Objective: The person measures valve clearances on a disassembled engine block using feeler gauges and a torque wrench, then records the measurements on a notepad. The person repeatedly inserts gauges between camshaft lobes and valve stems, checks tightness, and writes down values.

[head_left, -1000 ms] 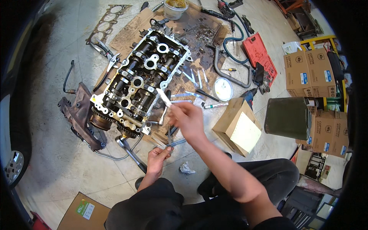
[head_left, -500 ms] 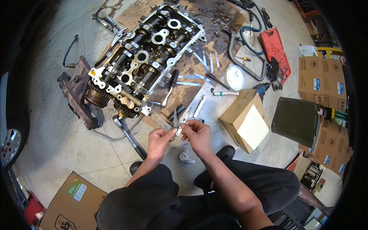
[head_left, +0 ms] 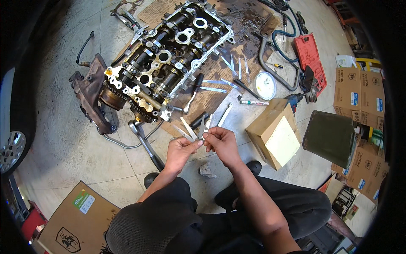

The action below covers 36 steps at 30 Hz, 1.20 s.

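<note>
Both of my hands are close together low in front of the engine's cylinder head (head_left: 173, 55). My left hand (head_left: 181, 153) pinches several thin metal feeler gauge blades (head_left: 189, 127), fanned out and pointing away from me. Beside it, my right hand (head_left: 223, 145) has its thumb and fingertips closed on the lower end of another feeler gauge blade (head_left: 208, 123). The fingers hide the blades' near ends. Just beyond the right hand, a pale slim bar (head_left: 225, 114) with a hole at its end lies on the floor. More loose blades (head_left: 213, 89) are spread over the cardboard (head_left: 203, 103).
A ratchet wrench (head_left: 146, 146) leans by the camshaft sprockets, near a rusty manifold (head_left: 91, 97). Rightward are a marker (head_left: 254, 103), a round white lid (head_left: 265, 85), a cardboard box (head_left: 270, 131), a dark green bin (head_left: 329, 136) and a red tool case (head_left: 311, 59). Crumpled paper (head_left: 207, 170) lies near my feet.
The blades at my fingers are fanned wider and show more clearly. My hands stay together, and the whole view has shifted slightly.
</note>
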Tool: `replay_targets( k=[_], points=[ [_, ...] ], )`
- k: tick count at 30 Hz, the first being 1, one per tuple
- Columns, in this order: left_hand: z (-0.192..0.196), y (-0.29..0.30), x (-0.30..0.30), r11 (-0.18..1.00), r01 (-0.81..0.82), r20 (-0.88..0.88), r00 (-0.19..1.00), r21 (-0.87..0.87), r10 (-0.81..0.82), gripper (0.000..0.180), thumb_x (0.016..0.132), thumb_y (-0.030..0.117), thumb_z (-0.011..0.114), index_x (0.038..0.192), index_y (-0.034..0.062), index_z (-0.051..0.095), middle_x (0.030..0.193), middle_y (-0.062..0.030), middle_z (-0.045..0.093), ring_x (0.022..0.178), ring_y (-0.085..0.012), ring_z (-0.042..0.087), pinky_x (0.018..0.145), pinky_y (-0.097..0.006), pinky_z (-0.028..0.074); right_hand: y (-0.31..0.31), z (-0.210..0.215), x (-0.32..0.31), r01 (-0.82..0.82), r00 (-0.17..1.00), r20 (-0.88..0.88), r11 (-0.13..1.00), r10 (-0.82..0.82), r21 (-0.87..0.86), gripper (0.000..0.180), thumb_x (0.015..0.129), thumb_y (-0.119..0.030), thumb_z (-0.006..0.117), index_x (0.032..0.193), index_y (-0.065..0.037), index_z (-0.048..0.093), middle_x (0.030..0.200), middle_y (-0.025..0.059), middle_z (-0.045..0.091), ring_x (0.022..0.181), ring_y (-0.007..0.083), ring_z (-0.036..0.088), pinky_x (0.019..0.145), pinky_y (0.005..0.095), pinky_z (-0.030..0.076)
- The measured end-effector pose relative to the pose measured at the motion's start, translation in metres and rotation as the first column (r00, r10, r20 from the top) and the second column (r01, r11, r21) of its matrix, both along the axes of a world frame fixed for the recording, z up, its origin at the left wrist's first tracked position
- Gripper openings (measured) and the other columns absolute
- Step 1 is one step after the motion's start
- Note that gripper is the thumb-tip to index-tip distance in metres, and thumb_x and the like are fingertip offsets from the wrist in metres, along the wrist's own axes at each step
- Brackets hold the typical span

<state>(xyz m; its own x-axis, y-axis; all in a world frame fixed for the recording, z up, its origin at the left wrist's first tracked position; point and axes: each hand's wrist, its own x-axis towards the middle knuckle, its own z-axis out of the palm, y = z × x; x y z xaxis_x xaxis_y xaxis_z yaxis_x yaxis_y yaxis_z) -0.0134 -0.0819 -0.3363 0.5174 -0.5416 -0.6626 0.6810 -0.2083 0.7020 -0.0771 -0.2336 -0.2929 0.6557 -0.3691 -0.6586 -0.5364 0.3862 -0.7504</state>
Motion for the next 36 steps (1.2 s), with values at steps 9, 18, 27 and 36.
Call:
replay_targets(
  k=[9,18,27,36],
  points=[
    [0.005,0.001,0.002,0.999,0.031,0.079,0.996,0.041,-0.034,0.021,0.082,0.017,0.074,0.073,0.0008,0.066,0.066,-0.0039,0.063,0.059,-0.0068,0.054,0.056,-0.022,0.041,0.001,-0.004,-0.004,0.003,1.000,0.030,0.999,-0.005,0.048,0.011,0.087,-0.011,0.065,0.085,-0.001,0.063,0.066,0.0028,0.062,0.052,0.0081,0.055,0.048,0.0212,0.039],
    [0.005,0.001,0.000,0.999,-0.030,0.057,0.998,-0.021,0.031,0.022,0.081,0.019,0.076,0.073,0.0004,0.066,0.063,0.0004,0.060,0.056,-0.0038,0.049,0.051,-0.020,0.037,0.003,-0.008,-0.004,0.018,1.000,0.010,0.998,-0.019,0.063,0.013,0.086,-0.014,0.066,0.083,-0.001,0.064,0.066,0.0013,0.061,0.053,0.0064,0.052,0.048,0.0211,0.040],
    [0.003,0.001,0.000,0.999,-0.038,0.067,0.997,0.000,0.038,0.024,0.081,0.020,0.076,0.070,0.0008,0.065,0.061,0.0014,0.059,0.053,-0.0035,0.046,0.048,-0.021,0.035,0.002,-0.008,-0.003,0.063,0.998,-0.002,0.996,-0.063,0.066,0.017,0.087,-0.019,0.067,0.082,-0.003,0.064,0.065,0.0009,0.060,0.053,0.0062,0.051,0.049,0.0213,0.040],
    [0.000,0.002,-0.001,0.999,-0.049,0.083,0.995,0.014,0.047,0.026,0.080,0.019,0.076,0.066,0.0014,0.064,0.058,0.0031,0.056,0.052,-0.0031,0.043,0.046,-0.022,0.032,-0.004,-0.006,0.000,0.114,0.993,-0.043,0.993,-0.114,0.002,0.022,0.086,-0.024,0.069,0.080,-0.003,0.065,0.064,0.0013,0.059,0.052,0.0070,0.050,0.048,0.0216,0.038]
  ],
)
